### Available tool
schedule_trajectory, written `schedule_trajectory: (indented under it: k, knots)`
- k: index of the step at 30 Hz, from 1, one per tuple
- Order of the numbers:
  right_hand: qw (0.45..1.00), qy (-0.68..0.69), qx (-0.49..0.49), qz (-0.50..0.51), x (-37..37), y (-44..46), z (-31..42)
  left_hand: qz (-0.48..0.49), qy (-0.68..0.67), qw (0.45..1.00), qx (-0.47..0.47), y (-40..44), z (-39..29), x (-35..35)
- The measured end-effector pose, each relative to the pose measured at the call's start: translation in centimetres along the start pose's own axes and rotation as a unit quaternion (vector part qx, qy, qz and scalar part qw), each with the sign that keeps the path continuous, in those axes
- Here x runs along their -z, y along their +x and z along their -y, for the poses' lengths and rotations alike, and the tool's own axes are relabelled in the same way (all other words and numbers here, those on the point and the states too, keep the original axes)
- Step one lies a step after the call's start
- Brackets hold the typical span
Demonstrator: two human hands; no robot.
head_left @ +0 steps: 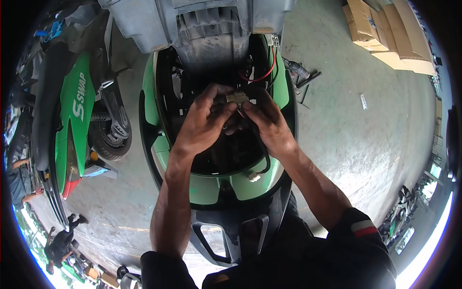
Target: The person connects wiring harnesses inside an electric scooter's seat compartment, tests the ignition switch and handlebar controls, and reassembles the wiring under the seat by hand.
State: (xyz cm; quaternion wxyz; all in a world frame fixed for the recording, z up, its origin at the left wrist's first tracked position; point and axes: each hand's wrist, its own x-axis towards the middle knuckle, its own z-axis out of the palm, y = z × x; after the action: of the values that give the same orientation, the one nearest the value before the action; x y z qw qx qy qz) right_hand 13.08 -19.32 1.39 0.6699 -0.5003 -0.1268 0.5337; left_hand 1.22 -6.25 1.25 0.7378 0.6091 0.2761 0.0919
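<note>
Over the open well of a green scooter (202, 190), my left hand (204, 120) and my right hand (269, 123) meet around a pale plastic wiring connector (237, 99). My left thumb and fingers pinch it from the left; my right thumb presses at its lower right edge. The far fingers of both hands are partly hidden in the dark well. A black cable (265, 161) runs down past my right hand to a second whitish connector (254, 177), which lies on the green rear panel. A red wire (263, 77) curves above my right hand.
The raised dark grey seat underside (211, 43) stands ahead. Another green scooter (72, 125) is at left. On the floor at right lie a power tool (296, 68) and cardboard boxes (397, 41). Another person (60, 245) is at far lower left.
</note>
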Motion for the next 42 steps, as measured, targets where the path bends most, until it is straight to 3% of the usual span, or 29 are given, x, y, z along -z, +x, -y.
schedule_trajectory:
  k: [6,11,14,18,20,23,26,28,29,30,31,32,33,34,35,36,38,39,42]
  knots:
    - [0.999,0.01,-0.031,-0.009,0.1,0.0,0.1,0.003,0.028,1.0,0.007,-0.3,-0.5,-0.2]
    - [0.979,0.054,-0.147,-0.127,-0.7,0.1,1.4,0.009,0.106,0.993,-0.054,-0.4,0.0,-0.7]
    - [0.974,0.025,-0.21,-0.081,-0.6,-0.2,1.9,-0.005,0.15,0.983,-0.103,-0.3,0.2,-0.9]
    - [0.973,0.058,-0.192,-0.116,1.0,0.2,0.3,0.015,0.207,0.973,-0.097,-0.5,0.0,-0.5]
    - [0.979,0.071,-0.171,-0.086,0.9,0.4,0.2,0.007,0.242,0.957,-0.161,-0.4,0.4,-0.5]
    - [0.981,0.047,-0.166,-0.09,1.1,0.0,-0.3,0.035,0.171,0.976,-0.129,-0.8,0.2,-0.3]
    - [0.987,0.027,-0.152,-0.052,1.1,0.0,0.1,0.015,0.223,0.966,-0.129,-0.7,0.7,-0.2]
    - [0.986,-0.031,-0.138,-0.088,-1.2,-1.0,1.9,-0.009,0.224,0.964,-0.142,-0.5,1.2,-0.1]
    - [0.986,-0.027,-0.165,-0.016,-0.3,-1.3,2.3,-0.026,0.228,0.96,-0.158,-0.4,1.4,0.3]
    - [0.984,-0.032,-0.174,-0.009,-0.3,-1.9,2.3,-0.036,0.224,0.962,-0.152,-0.2,1.6,1.1]
    - [0.96,-0.28,-0.022,-0.021,-1.0,-2.9,2.8,-0.035,0.247,0.958,-0.139,0.1,1.3,2.1]
    - [0.917,-0.396,0.052,-0.01,-1.2,-4.0,3.5,-0.032,0.269,0.954,-0.126,0.1,1.2,2.9]
    - [0.853,-0.506,0.127,-0.017,-1.4,-5.1,4.2,-0.018,0.132,0.987,-0.093,-0.3,1.1,3.2]
    - [0.751,-0.618,0.194,0.127,-0.7,-5.7,5.5,-0.027,0.13,0.987,-0.095,-0.2,1.1,3.5]
    - [0.614,-0.699,0.255,0.263,-0.5,-5.8,6.0,-0.022,0.166,0.981,-0.096,-0.1,1.0,3.9]
    - [0.612,-0.699,0.254,0.268,-0.8,-5.8,5.9,-0.014,0.2,0.975,-0.094,-0.2,1.0,3.9]
    - [0.449,-0.779,0.209,0.384,-0.9,-5.6,5.5,-0.014,0.217,0.972,-0.088,-0.2,1.0,4.2]
    - [0.395,-0.8,0.221,0.395,-0.5,-5.2,5.2,-0.009,0.235,0.969,-0.079,-0.1,1.0,4.4]
    - [0.368,-0.789,0.224,0.439,-0.8,-3.3,5.9,-0.011,0.243,0.967,-0.075,-0.4,1.1,4.9]
